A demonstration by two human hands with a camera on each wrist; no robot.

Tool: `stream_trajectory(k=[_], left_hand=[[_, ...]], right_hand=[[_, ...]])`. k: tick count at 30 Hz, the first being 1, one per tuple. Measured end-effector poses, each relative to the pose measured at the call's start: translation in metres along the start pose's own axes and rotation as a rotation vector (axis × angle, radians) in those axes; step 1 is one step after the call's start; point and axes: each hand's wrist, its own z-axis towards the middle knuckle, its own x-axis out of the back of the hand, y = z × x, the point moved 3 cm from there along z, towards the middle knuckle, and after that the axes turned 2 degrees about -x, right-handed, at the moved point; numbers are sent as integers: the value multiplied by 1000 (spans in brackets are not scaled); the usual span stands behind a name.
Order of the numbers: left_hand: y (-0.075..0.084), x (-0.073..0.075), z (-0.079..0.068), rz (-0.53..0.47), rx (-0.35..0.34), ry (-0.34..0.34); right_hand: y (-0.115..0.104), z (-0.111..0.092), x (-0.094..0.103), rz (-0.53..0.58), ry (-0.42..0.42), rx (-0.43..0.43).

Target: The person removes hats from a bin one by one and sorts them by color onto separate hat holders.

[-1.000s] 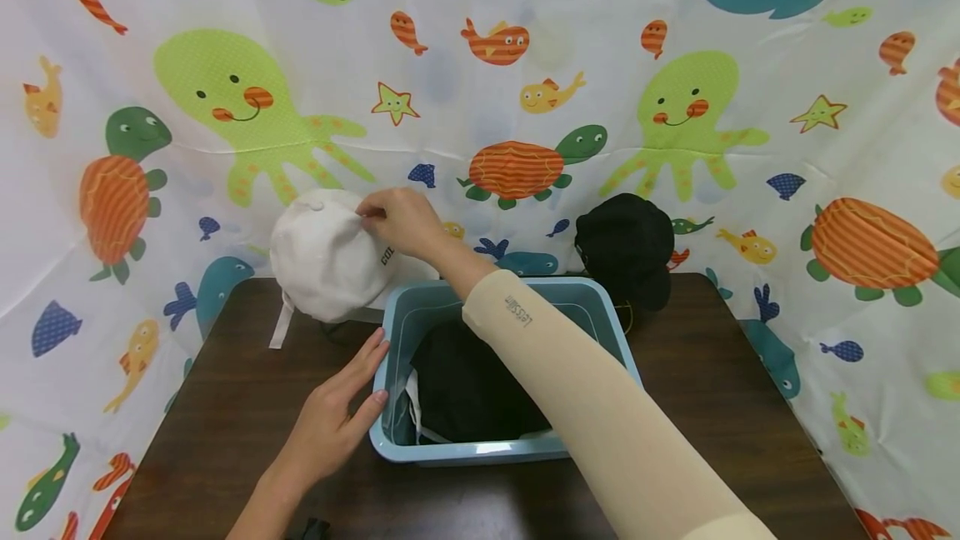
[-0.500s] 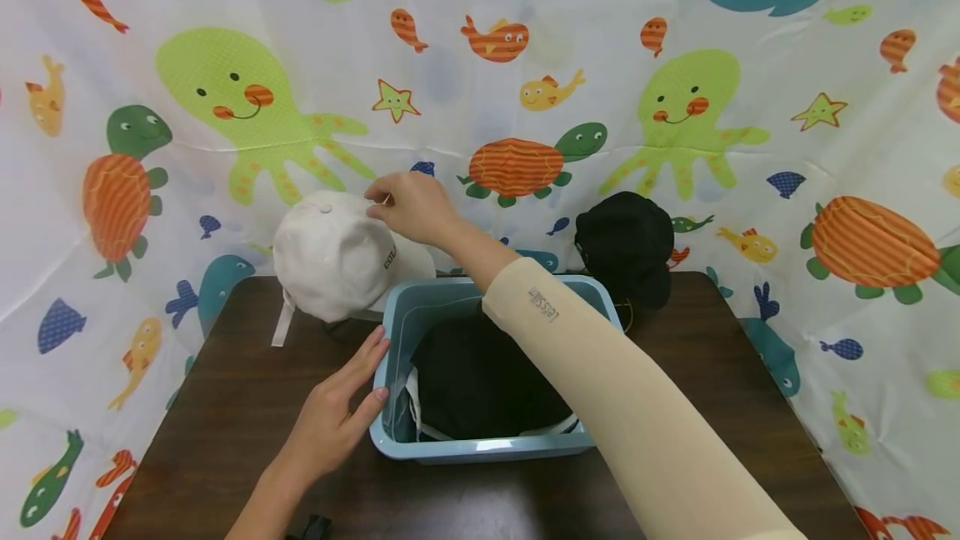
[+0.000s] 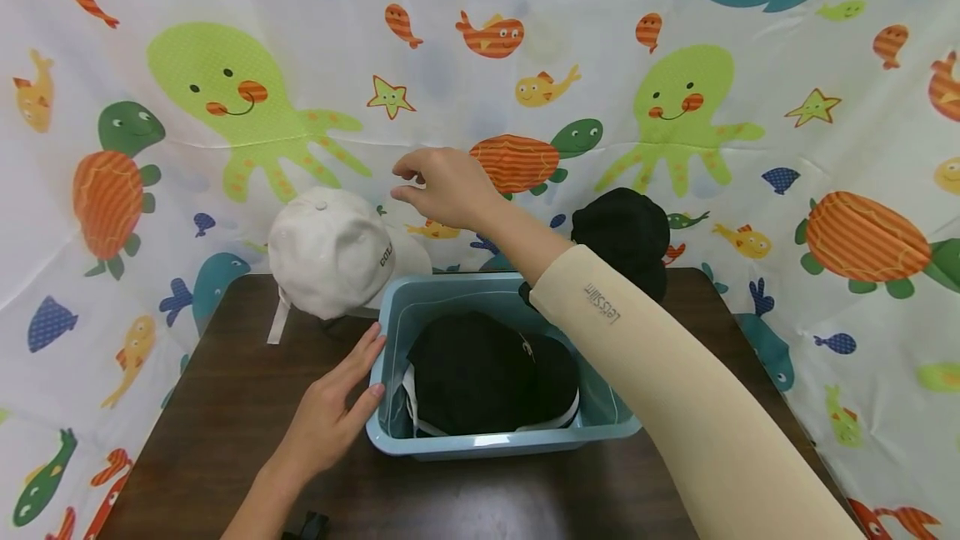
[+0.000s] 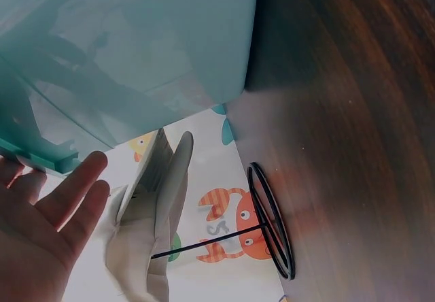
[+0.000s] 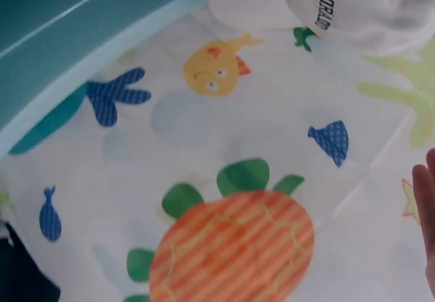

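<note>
My right hand (image 3: 453,186) is in the air behind the blue plastic bin (image 3: 495,443), fingers loosely bent with nothing between them. Left of it, a white baseball cap (image 3: 322,248) with dark lettering sits on a stand, its strap hanging down. With fairly straight fingers, my left hand (image 3: 326,415) touches the bin's left side. Inside the bin lies a black baseball cap (image 3: 472,373), white edges showing beneath it. The left wrist view shows the white cap's underside (image 4: 139,234) and the stand's black wire base (image 4: 272,227).
Another black cap (image 3: 626,232) sits at the back right, partly behind my right sleeve (image 3: 660,365). A sea-animal printed curtain (image 3: 450,98) hangs behind the dark wooden table (image 3: 225,407). A small black object (image 3: 307,526) lies at the front edge.
My right hand has left the top of the white cap, moving up and to the right. More of the black cap in the bin shows now. My left hand stays at the bin.
</note>
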Motion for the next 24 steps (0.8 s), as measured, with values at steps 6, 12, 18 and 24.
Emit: stream_trajectory(k=[6,12,18,24], left_hand=[[0,1,0,3,-15,10],[1,0,0,-6,-24,11],[0,0,0,-4,-18,11],[0,0,-1,1,1,2]], right_hand=[[-1,-13,13,-80,-4,24],[0,-29,23,-112,-17,21],[3,-48,31,-132,7,48],[11,-68,41,-96,43,62]])
